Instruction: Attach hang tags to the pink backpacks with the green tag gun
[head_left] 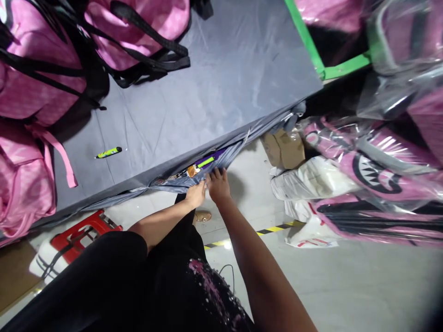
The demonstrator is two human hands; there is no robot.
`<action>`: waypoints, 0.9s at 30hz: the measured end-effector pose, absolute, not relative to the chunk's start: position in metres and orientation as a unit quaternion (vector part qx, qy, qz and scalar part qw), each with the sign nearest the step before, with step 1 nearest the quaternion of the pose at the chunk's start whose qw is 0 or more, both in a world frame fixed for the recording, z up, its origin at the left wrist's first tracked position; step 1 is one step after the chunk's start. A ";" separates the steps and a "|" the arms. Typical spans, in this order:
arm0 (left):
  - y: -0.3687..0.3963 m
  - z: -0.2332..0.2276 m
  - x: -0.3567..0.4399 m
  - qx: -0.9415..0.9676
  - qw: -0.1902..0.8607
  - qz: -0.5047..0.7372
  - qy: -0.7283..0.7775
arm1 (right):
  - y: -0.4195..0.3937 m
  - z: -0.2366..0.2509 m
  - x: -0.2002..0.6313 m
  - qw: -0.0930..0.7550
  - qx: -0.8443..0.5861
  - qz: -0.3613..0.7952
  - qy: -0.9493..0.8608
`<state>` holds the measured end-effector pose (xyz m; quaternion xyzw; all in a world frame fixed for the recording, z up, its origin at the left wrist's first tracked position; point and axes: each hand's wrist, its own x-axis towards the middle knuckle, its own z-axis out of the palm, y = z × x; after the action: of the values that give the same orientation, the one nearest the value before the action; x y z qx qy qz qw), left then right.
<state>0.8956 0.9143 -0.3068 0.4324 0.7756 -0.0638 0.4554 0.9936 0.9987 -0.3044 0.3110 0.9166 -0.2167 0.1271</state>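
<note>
Looking down past black clothing with pink speckles (pixel 207 281). Both forearms stretched forward to the near edge of the table. Left hand (pixel 196 193) pinching the hanging hem of the grey table cloth (pixel 194 115), fingers closed on the fabric. Right hand (pixel 218 185) just beside it, touching the left, fingers curled narrow onto the same hem; cannot tell how firm the grip.

Just above the hands, under the lifted cloth edge: green marker (pixel 206 162) against something purple, small orange item beside it, too small to identify.

Floor below: red stool (pixel 78 233) to the left, yellow-black floor tape (pixel 270 229) to the right.

Farther right: cardboard box (pixel 285 147), white bags, pink backpacks in clear plastic wrap (pixel 374 170).

On the cloth, well apart from the hands: green pen (pixel 108 152). Beyond it, far left and top: pink backpacks with black straps (pixel 41 74). Green frame (pixel 318 60) at the far right corner.
</note>
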 end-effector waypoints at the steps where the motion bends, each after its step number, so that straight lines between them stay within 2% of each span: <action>1: 0.916 -0.304 0.889 0.432 0.459 -0.054 0.774 | 1.002 -0.307 0.991 0.141 0.312 -0.215 0.915; 5: 0.945 -0.302 0.863 0.453 0.452 -0.001 0.768 | 1.008 -0.303 0.996 0.177 0.309 -0.215 0.909; 8: 0.986 -0.319 0.853 0.469 0.434 0.024 0.769 | 1.009 -0.293 0.998 0.192 0.312 -0.215 0.905; 13: 1.027 -0.359 0.842 0.424 0.476 -0.027 0.770 | 1.012 -0.286 0.994 0.200 0.321 -0.223 0.899; 17: 1.008 -0.363 0.824 0.408 0.510 -0.020 0.757 | 1.012 -0.287 0.999 0.194 0.326 -0.233 0.896; 27: 0.943 -0.340 0.796 0.270 0.464 0.058 0.842 | 1.009 -0.286 1.004 0.172 0.333 -0.235 0.897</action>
<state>0.7964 0.9429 -0.3396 0.2701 0.8417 0.0575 0.4640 1.0043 1.0086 -0.2856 0.3327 0.8971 -0.2348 0.1718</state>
